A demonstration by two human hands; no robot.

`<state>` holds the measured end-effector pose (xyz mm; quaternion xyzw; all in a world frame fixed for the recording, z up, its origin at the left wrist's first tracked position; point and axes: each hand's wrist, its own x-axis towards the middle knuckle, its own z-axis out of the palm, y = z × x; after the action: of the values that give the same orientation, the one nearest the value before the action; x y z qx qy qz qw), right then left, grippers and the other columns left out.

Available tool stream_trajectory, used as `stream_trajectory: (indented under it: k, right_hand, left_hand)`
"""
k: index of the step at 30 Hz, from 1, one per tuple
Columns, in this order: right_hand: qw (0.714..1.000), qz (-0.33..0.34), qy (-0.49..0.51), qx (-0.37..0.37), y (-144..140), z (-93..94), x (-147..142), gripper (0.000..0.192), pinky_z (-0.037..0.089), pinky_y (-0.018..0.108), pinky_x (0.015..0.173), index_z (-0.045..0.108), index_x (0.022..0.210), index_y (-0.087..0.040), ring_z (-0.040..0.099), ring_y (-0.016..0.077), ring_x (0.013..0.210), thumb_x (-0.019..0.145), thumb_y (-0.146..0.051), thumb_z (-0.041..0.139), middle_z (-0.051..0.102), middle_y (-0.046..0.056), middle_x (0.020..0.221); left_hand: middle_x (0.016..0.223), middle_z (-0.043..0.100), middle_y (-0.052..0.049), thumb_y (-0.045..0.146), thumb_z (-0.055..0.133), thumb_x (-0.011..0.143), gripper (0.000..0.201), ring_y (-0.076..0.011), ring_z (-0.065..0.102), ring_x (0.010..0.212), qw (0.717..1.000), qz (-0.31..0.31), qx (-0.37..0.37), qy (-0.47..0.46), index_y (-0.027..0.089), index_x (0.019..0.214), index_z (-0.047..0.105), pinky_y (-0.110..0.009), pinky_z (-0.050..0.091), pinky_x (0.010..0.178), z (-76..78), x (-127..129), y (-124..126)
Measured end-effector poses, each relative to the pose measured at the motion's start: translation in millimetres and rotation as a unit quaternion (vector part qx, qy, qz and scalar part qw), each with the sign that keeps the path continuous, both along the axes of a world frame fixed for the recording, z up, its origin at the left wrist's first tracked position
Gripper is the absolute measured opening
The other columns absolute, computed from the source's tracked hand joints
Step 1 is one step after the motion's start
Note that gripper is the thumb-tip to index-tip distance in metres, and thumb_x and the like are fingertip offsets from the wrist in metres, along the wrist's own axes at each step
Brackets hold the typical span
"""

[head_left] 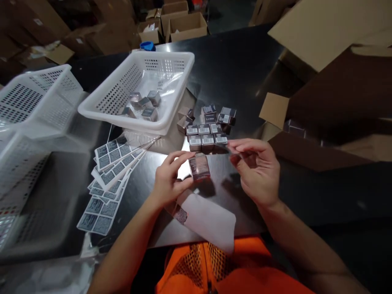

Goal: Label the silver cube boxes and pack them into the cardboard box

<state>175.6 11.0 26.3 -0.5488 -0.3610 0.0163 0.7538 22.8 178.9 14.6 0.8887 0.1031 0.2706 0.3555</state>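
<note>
My left hand grips a small dark box by its left side, fingers above and thumb below, over the metal table. To the right, my right hand is closed in a pinch on a small thin piece, seen edge-on, that looks like a sticker. Just beyond both hands stand several small boxes in rows, with barcode labels on top. Below the held box lies a mostly white label sheet at the table's front edge. Fanned out at the left are several sheets of dark printed labels.
A white perforated basket with several small boxes inside stands at the back left. More white baskets are at the far left. An open cardboard carton takes up the right side. Further cartons stand behind the table.
</note>
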Motion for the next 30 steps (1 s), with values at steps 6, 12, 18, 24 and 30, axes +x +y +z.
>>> stream_trajectory:
  k: [6, 12, 18, 24, 30]
  right_hand:
    - [0.964, 0.171, 0.146, -0.144, -13.1, 13.5, -1.3, 0.025, 0.055, 0.026, 0.071, 0.063, 0.107, -0.026, 0.068, 0.0119, 0.073, 0.087, -0.022, 0.078, 0.068, -0.004, 0.081]
    - [0.921, 0.225, 0.218, -0.232, -14.5, 17.6, -4.6, 0.062, 0.049, 0.027, 0.064, 0.036, 0.125, -0.028, 0.066, 0.0136, 0.065, 0.083, -0.024, 0.08, 0.07, -0.009, 0.073]
    - [0.922, 0.198, 0.212, -0.256, -11.8, 15.9, -6.1, 0.06, 0.048, 0.027, 0.062, 0.035, 0.12, -0.029, 0.065, 0.0143, 0.064, 0.082, -0.029, 0.081, 0.07, -0.009, 0.073]
    - [0.922, 0.192, 0.205, -0.267, -12.8, 14.6, -5.8, 0.059, 0.049, 0.029, 0.067, 0.036, 0.121, -0.028, 0.066, 0.0142, 0.067, 0.082, -0.03, 0.081, 0.07, -0.009, 0.074]
    - [0.921, 0.191, 0.203, -0.273, -12.7, 13.8, -5.2, 0.06, 0.048, 0.031, 0.067, 0.036, 0.121, -0.028, 0.066, 0.0152, 0.067, 0.081, -0.032, 0.081, 0.07, -0.009, 0.074]
  left_hand:
    - [0.121, 0.07, -0.007, 0.036, 0.071, 0.087, 0.045, -0.0144, 0.068, 0.083, 0.997, -0.065, -0.005, 0.047, 0.026, 0.131, 0.066, -0.019, 0.047, 0.052, 1.8, 0.3, 0.8]
    - [0.122, 0.07, -0.009, 0.044, 0.067, 0.091, 0.044, -0.0174, 0.07, 0.089, 0.994, -0.087, 0.029, 0.056, 0.024, 0.13, 0.067, -0.022, 0.052, 0.06, -0.5, -0.2, 1.8]
    - [0.12, 0.071, -0.01, 0.047, 0.066, 0.093, 0.044, -0.0117, 0.067, 0.072, 0.994, -0.089, 0.048, 0.04, 0.022, 0.129, 0.066, -0.019, 0.049, 0.052, 0.1, 0.1, -0.5]
    - [0.119, 0.072, -0.009, 0.046, 0.067, 0.092, 0.043, -0.0068, 0.057, 0.058, 0.994, -0.077, 0.063, 0.035, 0.022, 0.128, 0.067, -0.019, 0.044, 0.046, 0.4, 0.6, -2.8]
    - [0.118, 0.072, -0.007, 0.043, 0.068, 0.092, 0.042, -0.007, 0.058, 0.06, 0.995, -0.071, 0.069, 0.033, 0.023, 0.128, 0.066, -0.018, 0.042, 0.046, 1.0, 0.8, -3.3]
